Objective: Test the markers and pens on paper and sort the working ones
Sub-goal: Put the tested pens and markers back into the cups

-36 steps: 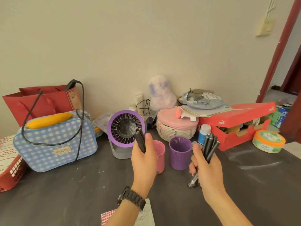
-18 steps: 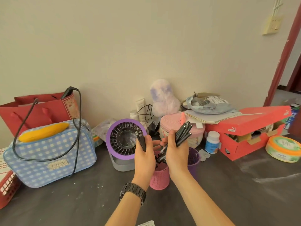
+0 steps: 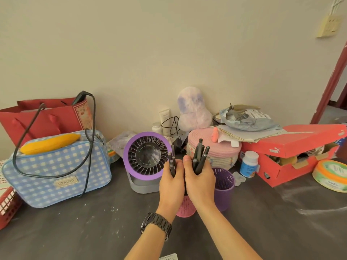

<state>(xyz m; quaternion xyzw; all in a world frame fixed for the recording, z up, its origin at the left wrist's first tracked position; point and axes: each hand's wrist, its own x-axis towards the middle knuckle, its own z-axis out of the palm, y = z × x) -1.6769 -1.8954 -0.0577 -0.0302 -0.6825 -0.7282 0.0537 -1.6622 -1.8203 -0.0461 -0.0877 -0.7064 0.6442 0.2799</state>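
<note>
Above the dark counter (image 3: 75,231), the left hand (image 3: 171,184) grips two black pens (image 3: 172,163) pointing to 12 o'clock; just beside it at 3 o'clock, the right hand (image 3: 200,182) clutches a marker bundle (image 3: 200,156). The pink cup (image 3: 185,207) stands under both hands, with the purple cup (image 3: 224,186) at its 2 o'clock

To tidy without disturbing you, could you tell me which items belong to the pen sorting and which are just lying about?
In use: pens in left hand, pen bundle in right hand, pink mesh cup, purple mesh cup, paper sheet.
Lying about: purple fan, checked bag, red shoebox, pill bottle, woven basket, round tin.
</note>
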